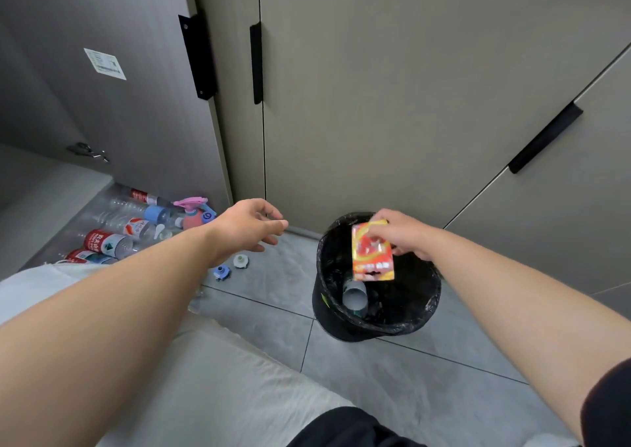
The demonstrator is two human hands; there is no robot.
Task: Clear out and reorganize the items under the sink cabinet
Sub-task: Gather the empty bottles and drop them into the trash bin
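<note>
Head view, looking down at both forearms. The right hand [399, 235] pinches the top edge of a flat red-and-yellow printed foil packet [373, 253] between thumb and curled fingers; the packet hangs upright directly over the mouth of a round black waste bin lined with a black plastic bag [336, 327]. The left hand [246, 228] is loosely spread, fingers relaxed and slightly bent, holding and touching nothing; it hovers above the floor, well apart from the packet and to the left of the bin.

The floor is grey stone-look tile [409, 378] with dark grout lines. Behind the bin stand closed grey-beige cabinet doors with black bar handles [256, 62]. At left one grey cabinet door [143, 122] stands open, a white printed label [105, 63] stuck to its inner face.

Inside the open compartment, clear plastic water bottles with red-and-white labels [106, 242] lie on their sides in a row, beside a pink spray bottle with a pink trigger head [193, 213]. A small blue cap [222, 272] and a small white cap [240, 261] rest on the tile below the left hand. A pale cylindrical object [355, 296] lies inside the bin beneath the packet; what it is cannot be told. A white textured cloth [222, 395] covers the lower left foreground.
</note>
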